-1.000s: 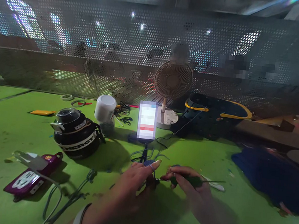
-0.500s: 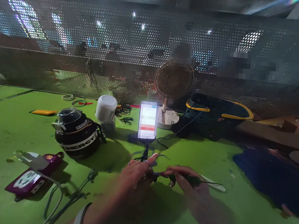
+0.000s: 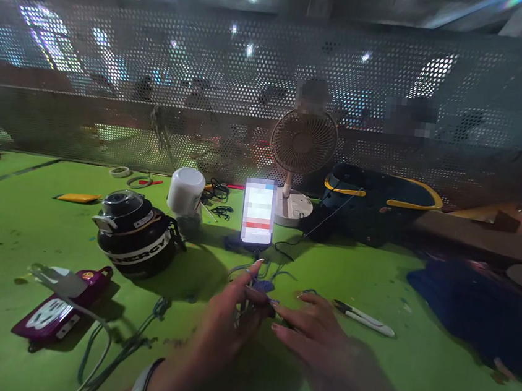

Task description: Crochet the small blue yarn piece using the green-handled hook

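Observation:
My left hand (image 3: 234, 317) is closed on a small blue-purple cord piece (image 3: 261, 285), its index finger stretched forward. Loose thin cord ends spread out beyond the fingers. My right hand (image 3: 314, 332) is close beside it, fingers bent and fingertips at the near side of the piece; whatever they pinch is hidden. A bit of blue (image 3: 309, 292) shows at the top of the right hand's fingers. To the right of that hand, a white pen-like tool with a dark tip (image 3: 364, 318) lies on the green table (image 3: 168, 372).
A lit phone (image 3: 259, 213) stands ahead, before a fan (image 3: 304, 143). At left are a black round bottle (image 3: 138, 232), a white jar (image 3: 185, 191), a purple pouch (image 3: 62, 308) and grey-green cords (image 3: 124, 346). A dark basket (image 3: 376, 201) and blue cloth (image 3: 472, 314) occupy the right.
The green-handled tool with a thin metal shaft, earlier in my right hand, is out of sight. The right hand has shifted slightly lower, and more of the blue-purple piece and white tool shows.

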The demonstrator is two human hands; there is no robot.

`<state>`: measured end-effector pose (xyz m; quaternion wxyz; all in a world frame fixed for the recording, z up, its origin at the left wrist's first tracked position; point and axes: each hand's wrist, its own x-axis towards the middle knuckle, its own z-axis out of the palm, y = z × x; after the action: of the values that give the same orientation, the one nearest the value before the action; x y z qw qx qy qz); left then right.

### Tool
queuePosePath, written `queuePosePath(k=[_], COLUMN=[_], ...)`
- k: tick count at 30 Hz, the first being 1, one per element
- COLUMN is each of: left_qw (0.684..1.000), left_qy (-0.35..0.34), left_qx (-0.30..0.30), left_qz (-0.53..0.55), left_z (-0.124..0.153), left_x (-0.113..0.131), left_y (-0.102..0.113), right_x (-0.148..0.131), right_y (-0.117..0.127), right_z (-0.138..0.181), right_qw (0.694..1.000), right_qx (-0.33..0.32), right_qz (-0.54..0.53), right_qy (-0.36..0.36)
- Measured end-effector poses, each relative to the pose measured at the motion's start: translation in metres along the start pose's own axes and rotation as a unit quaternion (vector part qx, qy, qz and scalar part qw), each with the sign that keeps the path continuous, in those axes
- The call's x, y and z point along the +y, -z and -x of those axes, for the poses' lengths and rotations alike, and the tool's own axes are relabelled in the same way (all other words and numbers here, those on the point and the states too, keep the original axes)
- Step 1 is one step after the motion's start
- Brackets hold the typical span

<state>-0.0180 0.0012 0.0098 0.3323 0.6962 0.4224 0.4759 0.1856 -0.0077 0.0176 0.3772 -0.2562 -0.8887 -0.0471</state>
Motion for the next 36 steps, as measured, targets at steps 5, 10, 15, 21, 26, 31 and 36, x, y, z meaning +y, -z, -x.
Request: queuePosePath(k=[5, 10, 15, 21, 26, 31, 36], left_qw=[0.987, 0.880, 0.855, 0.868, 0.883, 0.881, 0.883], left_qy=[0.081, 0.192, 0.220, 0.215, 0.208, 0.210, 0.204], left_qx=[-0.028, -0.077, -0.127, -0.174, -0.160, -0.160, -0.164], left_qz=[0.136, 0.428, 0.452, 0.412, 0.390, 0.392, 0.389], left_z=[0.004, 0.001, -0.006, -0.016, -0.020, -0.021, -0.019], left_x=[0.000, -0.003, -0.002, 0.002, 0.001, 0.001, 0.003], left_y=[-0.007, -0.012, 0.001, 0.018, 0.024, 0.026, 0.026], right_x=[-0.012, -0.015, -0.003, 0.008, 0.003, 0.004, 0.014], right_y=[-0.007, -0.012, -0.011, 0.000, 0.012, 0.014, -0.003], right_z=[0.001, 0.005, 0.007, 0.003, -0.009, -0.012, 0.008], right_qw=[0.994, 0.989, 0.994, 0.999, 0.999, 0.974, 0.846], right_qx=[0.034, 0.037, 0.055, 0.027, 0.030, 0.082, 0.110], right_qz=[0.108, 0.141, 0.099, 0.040, -0.032, -0.182, -0.362], right_qy=[-0.008, -0.011, 0.011, 0.019, -0.007, -0.105, -0.375])
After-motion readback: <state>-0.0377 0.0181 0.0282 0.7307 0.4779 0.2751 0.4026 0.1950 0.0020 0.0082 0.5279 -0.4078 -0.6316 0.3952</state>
